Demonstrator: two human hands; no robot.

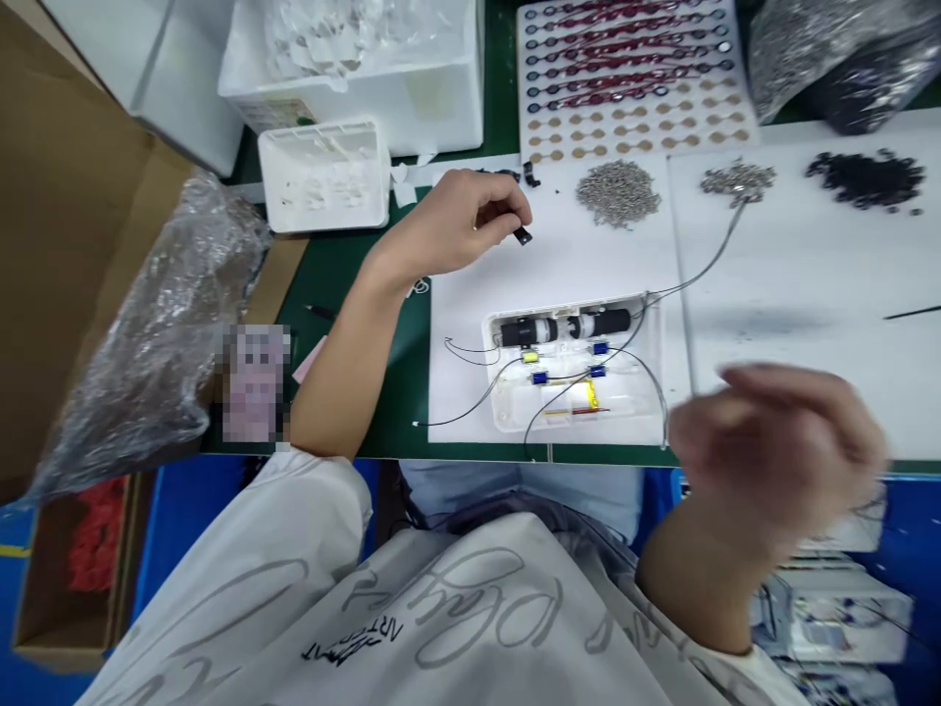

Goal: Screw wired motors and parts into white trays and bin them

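Observation:
My left hand [456, 221] pinches a small black part [522, 235] between its fingertips above a white paper sheet [559, 255]. Below it lies a white plastic housing [507, 407] holding a black cylindrical assembly [566, 328], blue and yellow connectors, and thin wires. One dark wire runs from it to a pile of small metal rings [739, 179]. My right hand [771, 446] is blurred by motion at the lower right, above the table's front edge, and nothing shows in it.
A sheet of red looped wires [628, 59], more metal rings [618, 193] and black pieces [866, 178] lie ahead. White plastic bins [323, 176] stand at the back left. A plastic bag [154, 343] lies on cardboard at left. Similar white housings [830, 613] sit below right.

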